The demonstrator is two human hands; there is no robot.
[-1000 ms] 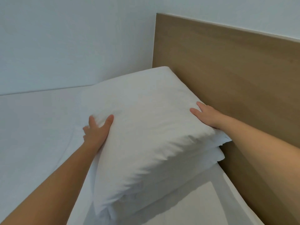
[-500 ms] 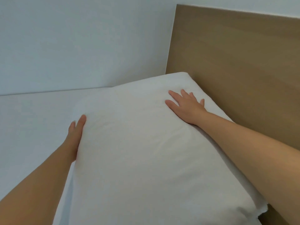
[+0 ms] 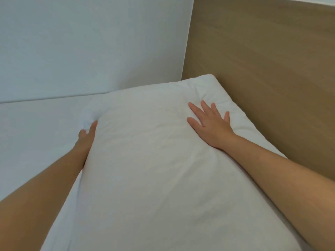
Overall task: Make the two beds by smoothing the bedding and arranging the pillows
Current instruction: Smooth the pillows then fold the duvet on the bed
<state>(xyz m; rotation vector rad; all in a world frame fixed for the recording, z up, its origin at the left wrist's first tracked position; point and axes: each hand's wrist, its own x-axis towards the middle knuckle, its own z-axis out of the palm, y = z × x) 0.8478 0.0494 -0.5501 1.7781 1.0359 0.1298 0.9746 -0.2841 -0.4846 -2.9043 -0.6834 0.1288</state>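
The white pillow (image 3: 154,160) is lying on the bed (image 3: 36,134) with its long right edge running along the foot of the wooden headboard (image 3: 262,69) and its far corner sitting right at the headboard's left end. That corner is puckering into a few soft creases.

You are laying your right hand (image 3: 212,127) flat on top of the pillow, on the half nearer the headboard. Its fingers (image 3: 204,107) are lying straight and spread, pointing toward the far corner. They are holding nothing, only pressing the cover down, and the fabric is dimpling slightly around your wrist.

Your left hand (image 3: 87,136) is sitting against the pillow edge farthest from the headboard. One digit is lying straight along that edge, beside a small bunch of cloth. The rest of that hand is tucking out of sight behind the pillow, so I cannot tell whether it is gripping the fabric or only pushing on it.

A pale wall (image 3: 90,42) is meeting the headboard's left end, and the white sheet is stretching smoothly away from the headboard, past your left forearm.
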